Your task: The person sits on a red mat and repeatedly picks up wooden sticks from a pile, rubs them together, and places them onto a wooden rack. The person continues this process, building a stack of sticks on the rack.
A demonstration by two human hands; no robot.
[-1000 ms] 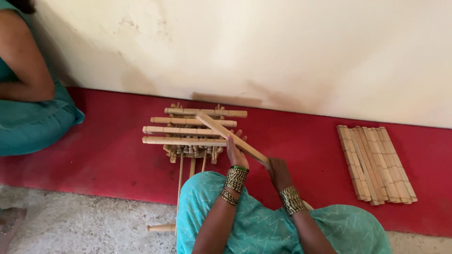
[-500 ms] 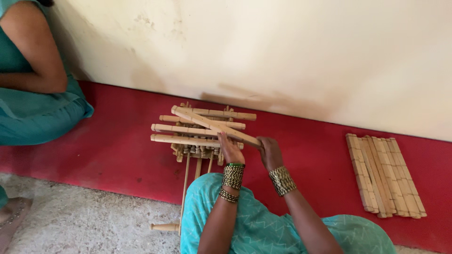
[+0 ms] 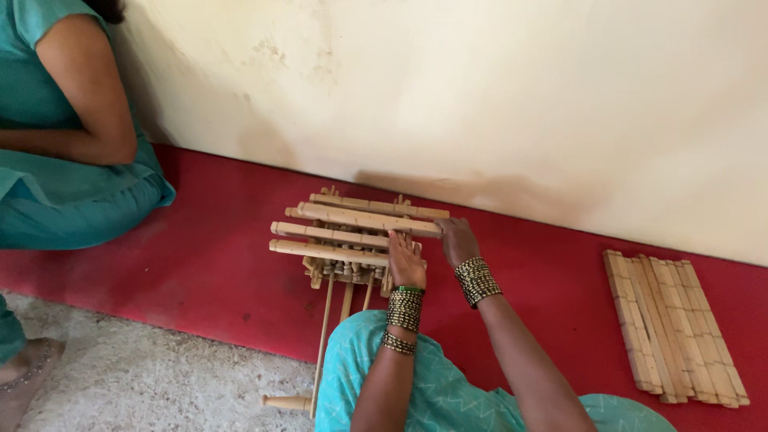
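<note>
A small wooden frame [image 3: 344, 240] of stacked notched bamboo slats stands on the red floor strip against the wall. The top slat [image 3: 364, 218] lies across it, level with the others. My right hand [image 3: 458, 240] grips that slat's right end. My left hand [image 3: 406, 260] presses on the slats just below, fingers curled over them. Both wrists carry several bangles. Thin sticks [image 3: 324, 336] run from the frame toward my teal-clad knee.
A row of several loose bamboo slats [image 3: 676, 328] lies flat on the red strip at the right. Another person in teal [image 3: 72, 152] sits at the far left. A cream wall [image 3: 480, 96] stands behind; grey concrete floor [image 3: 144, 376] is in front.
The slat that I held slanting above the frame has been laid flat across its top. Both hands moved forward onto the frame.
</note>
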